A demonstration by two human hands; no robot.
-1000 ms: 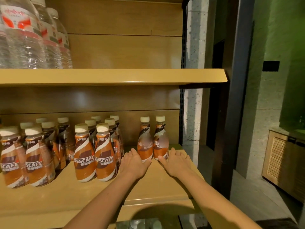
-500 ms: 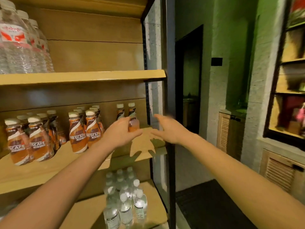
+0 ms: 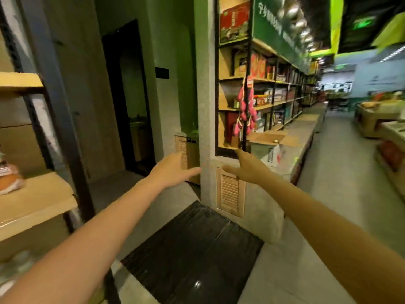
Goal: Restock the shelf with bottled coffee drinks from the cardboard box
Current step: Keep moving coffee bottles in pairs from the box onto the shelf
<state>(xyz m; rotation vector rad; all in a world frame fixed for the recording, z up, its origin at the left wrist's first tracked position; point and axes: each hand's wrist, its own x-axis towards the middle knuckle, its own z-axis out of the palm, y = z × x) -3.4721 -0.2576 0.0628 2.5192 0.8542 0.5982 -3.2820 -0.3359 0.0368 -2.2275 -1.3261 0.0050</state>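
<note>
Left grip [image 3: 173,170] and right grip [image 3: 247,168] both released, box [image 3: 270,148] up at 1 o'clock.

Both arms reach forward side by side, fingers straight and spread, holding nothing, the grips near each other but apart. The box, flaps open, sits on the low surface [image 3: 304,128] at the foot of the long shelving, just past the right grip's fingertips at its 1 o'clock and not touched; from the left grip it lies farther off, at about 2 o'clock. One small pale round top [image 3: 275,140] shows inside it, too small to tell more. The shelf [image 3: 39,200] stands at 9 o'clock of the left grip, well apart, with a blurred orange bottle [image 3: 9,181] on it at the frame's edge. A black mat [image 3: 192,249] lies on the floor below both forearms, at 6 o'clock.
</note>
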